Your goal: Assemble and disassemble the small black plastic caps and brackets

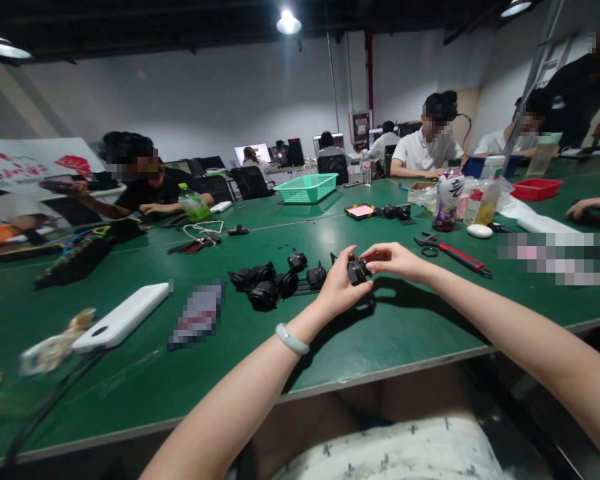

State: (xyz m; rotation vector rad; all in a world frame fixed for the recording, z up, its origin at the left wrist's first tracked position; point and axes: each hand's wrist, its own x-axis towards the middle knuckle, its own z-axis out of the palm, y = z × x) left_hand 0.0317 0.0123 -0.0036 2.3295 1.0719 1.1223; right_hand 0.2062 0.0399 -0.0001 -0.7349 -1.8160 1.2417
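Observation:
Between my two hands, just above the green table (405, 327), is a black plastic part (357, 269). My left hand (337, 283) grips it from the left, thumb in front and fingers behind. The fingertips of my right hand (393, 260) pinch its right side; whether they hold a smaller piece there is too small to tell. Left of my hands lies a cluster of similar black parts (264, 293), with one more black part (297, 261) just behind it. A pair of pliers with red and black handles (455, 255) rests to the right of my right hand.
On the left are a white power bank (125, 317) with a cable and a pixelated packet. A green basket (307, 190) stands farther back. Bottles (449, 200), a white oval case (480, 231) and a red tray (537, 189) are on the right. Several people sit around.

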